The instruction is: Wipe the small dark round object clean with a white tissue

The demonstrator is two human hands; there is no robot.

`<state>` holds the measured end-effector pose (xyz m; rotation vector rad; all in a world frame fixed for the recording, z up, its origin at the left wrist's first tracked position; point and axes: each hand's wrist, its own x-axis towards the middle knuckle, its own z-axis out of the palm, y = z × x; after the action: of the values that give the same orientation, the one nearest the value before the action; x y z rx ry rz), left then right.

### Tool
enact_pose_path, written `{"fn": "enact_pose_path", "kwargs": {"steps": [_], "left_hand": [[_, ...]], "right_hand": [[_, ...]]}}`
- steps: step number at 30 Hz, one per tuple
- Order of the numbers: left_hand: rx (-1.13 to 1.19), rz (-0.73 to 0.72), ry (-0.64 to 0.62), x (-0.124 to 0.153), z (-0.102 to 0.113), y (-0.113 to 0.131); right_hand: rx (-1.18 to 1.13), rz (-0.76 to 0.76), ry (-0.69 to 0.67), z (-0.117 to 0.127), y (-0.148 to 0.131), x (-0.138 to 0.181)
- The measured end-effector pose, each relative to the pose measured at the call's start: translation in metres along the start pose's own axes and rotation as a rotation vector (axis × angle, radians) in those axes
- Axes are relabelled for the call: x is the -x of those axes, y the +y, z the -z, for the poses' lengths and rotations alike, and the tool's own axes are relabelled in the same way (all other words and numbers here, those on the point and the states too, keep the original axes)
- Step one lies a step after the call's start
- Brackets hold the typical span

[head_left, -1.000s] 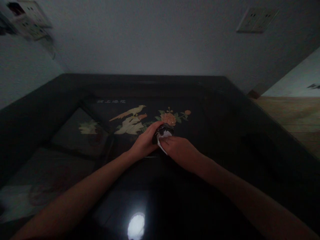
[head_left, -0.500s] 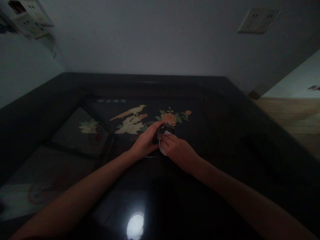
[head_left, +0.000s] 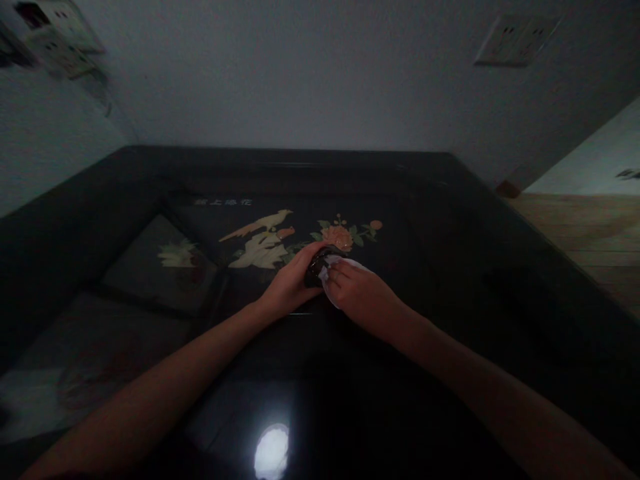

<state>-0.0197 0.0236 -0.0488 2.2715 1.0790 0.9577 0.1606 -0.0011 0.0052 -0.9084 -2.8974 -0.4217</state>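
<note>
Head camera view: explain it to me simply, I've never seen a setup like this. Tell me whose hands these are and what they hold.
There is no machine here. One camera, worn on a person's head, looks forward and down at that person's own bare hands.

The left hand grips a small, dark, shiny object; it is too dim to say exactly what. The right hand holds a thin white piece, perhaps tissue or cloth, up against it.

Beneath them is a dark, glossy surface, decorated with a pale bird and a pinkish flower. Behind it stands a wall with socket plates.
</note>
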Motion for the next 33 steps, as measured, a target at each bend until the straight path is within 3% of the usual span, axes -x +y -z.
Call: {"fn": "enact_pose_path", "kwargs": {"steps": [5,17,25,33], "left_hand": [[0.008,-0.027,-0.001,0.0003,-0.0007,-0.0003],[0.015,0.006,-0.008,-0.0005,0.0006,0.0029],[0.011,-0.015,0.002,-0.0002,-0.0009,0.0003],[-0.009,-0.012,-0.017,0.0,-0.0002,0.0005]], "right_hand": [[-0.018,0.01,0.101,-0.0015,-0.0052,-0.0003],[-0.115,-0.078,0.022,-0.0002,-0.0069,0.0003],[-0.121,-0.066,0.053,-0.003,-0.0058,-0.0011],[-0.102,-0.067,-0.032,-0.0042,-0.0035,0.0001]]}}
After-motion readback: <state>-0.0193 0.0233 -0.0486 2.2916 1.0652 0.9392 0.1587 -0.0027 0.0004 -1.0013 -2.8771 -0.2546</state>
